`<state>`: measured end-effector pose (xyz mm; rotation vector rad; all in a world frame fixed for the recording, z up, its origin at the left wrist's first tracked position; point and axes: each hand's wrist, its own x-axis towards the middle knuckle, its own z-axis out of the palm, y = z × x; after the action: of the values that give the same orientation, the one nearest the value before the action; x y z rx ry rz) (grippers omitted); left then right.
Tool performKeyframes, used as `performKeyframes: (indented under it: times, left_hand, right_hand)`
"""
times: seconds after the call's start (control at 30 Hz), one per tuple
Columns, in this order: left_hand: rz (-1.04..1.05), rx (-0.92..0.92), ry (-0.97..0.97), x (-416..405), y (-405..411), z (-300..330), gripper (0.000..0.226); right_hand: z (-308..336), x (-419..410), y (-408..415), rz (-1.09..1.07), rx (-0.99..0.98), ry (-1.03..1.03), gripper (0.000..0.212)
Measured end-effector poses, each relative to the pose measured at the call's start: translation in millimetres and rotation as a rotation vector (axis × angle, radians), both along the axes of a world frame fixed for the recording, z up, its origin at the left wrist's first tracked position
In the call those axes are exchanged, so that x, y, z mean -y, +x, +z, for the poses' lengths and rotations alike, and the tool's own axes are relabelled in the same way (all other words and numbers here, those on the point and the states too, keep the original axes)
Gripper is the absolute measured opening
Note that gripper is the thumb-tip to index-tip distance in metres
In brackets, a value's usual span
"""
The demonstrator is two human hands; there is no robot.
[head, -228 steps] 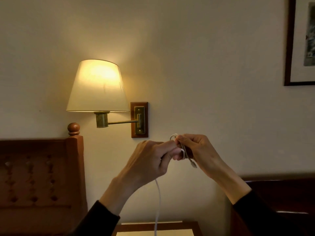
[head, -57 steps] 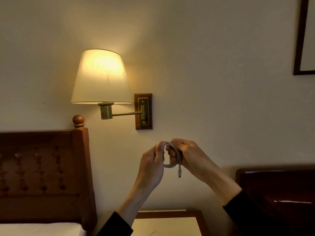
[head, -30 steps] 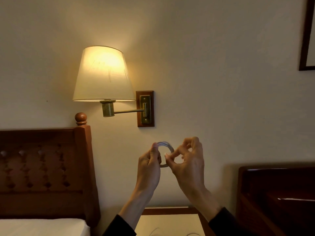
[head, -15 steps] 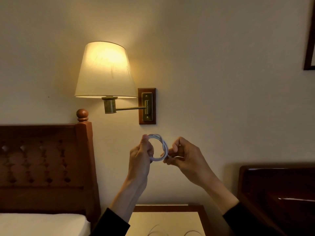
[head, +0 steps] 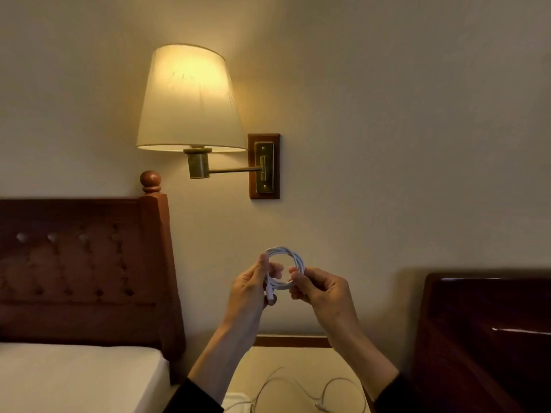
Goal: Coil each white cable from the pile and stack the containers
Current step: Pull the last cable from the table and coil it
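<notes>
A white cable (head: 290, 254) wound into a small round coil hangs in the air in front of the wall. My left hand (head: 252, 290) pinches the coil's left side, and a plug end sticks down beside its fingers. My right hand (head: 320, 292) pinches the coil's right side between thumb and fingers. Below, loose white cables (head: 301, 389) lie in loops on the bedside table (head: 290, 341). A corner of a white container (head: 235, 402) shows at the bottom edge, mostly cut off.
A lit wall lamp (head: 189, 99) on a brass arm hangs above the hands. A wooden headboard (head: 89, 269) and white mattress (head: 74, 377) fill the left. Dark polished wooden furniture (head: 483, 338) stands at the right.
The cable hung long from my hands, then was wound into a closed ring. In the last half second both hands dropped slightly and the view tilted down, showing more of the table's cables.
</notes>
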<state>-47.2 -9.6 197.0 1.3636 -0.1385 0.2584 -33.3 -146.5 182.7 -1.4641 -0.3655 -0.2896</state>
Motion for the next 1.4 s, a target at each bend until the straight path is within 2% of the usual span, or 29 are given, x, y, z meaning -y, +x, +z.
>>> performKeyframes:
  times: [0.23,0.43,0.53,0.6,0.67,0.73,0.8,1.03,1.23,1.33,1.4]
  left_hand:
    - [0.205,-0.130,0.232,-53.1,-19.6,-108.4,0.014]
    - [0.432,-0.433,0.726,-106.6,-66.4,-233.1,0.017]
    - [0.440,-0.467,0.877,-115.1,-89.0,-265.3,0.011]
    - [0.441,-0.491,0.959,-123.0,-94.5,-287.1,0.018]
    - [0.381,-0.517,0.984,-130.9,-94.1,-305.3,0.024]
    - [0.286,-0.518,0.952,-134.5,-92.8,-317.5,0.017]
    - [0.240,-0.479,0.956,-136.9,-93.1,-323.5,0.018]
    - [0.236,-0.431,0.904,-146.3,-83.9,-326.1,0.024]
    - [0.198,-0.364,0.928,-147.4,-72.9,-321.7,0.028]
    - [0.186,-0.358,0.919,-144.0,-71.5,-319.1,0.028]
    - [0.182,-0.372,0.909,-143.4,-70.7,-321.8,0.026]
  right_hand:
    - [-83.4,-15.1,4.3,0.122,-0.196,-0.294,0.020]
    - [-174.2,-49.6,-5.9,0.256,-0.300,-0.611,0.011]
    - [-205.0,-73.6,-7.9,0.326,-0.284,-0.790,0.015]
    - [-220.4,-89.8,-7.2,0.359,-0.233,-0.889,0.016]
    - [-233.3,-104.5,-5.0,0.408,-0.161,-0.994,0.019]
    - [-246.3,-116.8,-1.3,0.452,-0.088,-1.100,0.019]
    - [-259.0,-125.7,2.6,0.459,-0.048,-1.185,0.020]
    - [-281.0,-134.3,2.6,0.359,0.169,-1.354,0.023]
    - [-307.1,-129.0,-2.3,0.197,0.428,-1.386,0.016]
    - [-313.0,-126.9,-3.3,0.247,0.395,-1.365,0.019]
    - [-309.8,-123.6,-2.6,0.231,0.356,-1.276,0.021]
